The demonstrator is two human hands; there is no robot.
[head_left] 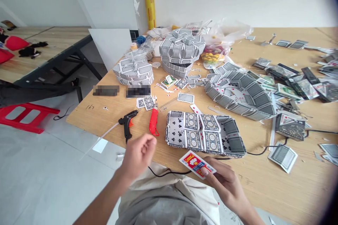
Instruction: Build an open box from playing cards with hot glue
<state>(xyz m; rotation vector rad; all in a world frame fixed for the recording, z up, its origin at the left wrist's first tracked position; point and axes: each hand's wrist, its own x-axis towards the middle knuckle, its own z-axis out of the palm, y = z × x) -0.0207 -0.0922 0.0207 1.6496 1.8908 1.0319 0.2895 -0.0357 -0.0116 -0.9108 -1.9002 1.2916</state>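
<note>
A playing card with a red, blue and yellow face is pinched between the thumb and fingers of my right hand, just in front of the table edge. My left hand is curled closed near the glue gun; whether anything small is inside its fingers cannot be made out. Between and beyond the hands lies a rectangular box made of playing cards, with patterned cards laid across its middle. The black glue gun rests left of a red utility knife.
Behind stand a round card box, a smaller lidded one and an open boat-shaped card basket. Card packs and scraps cover the right side. A black cable runs along the front edge. A red stool is at left.
</note>
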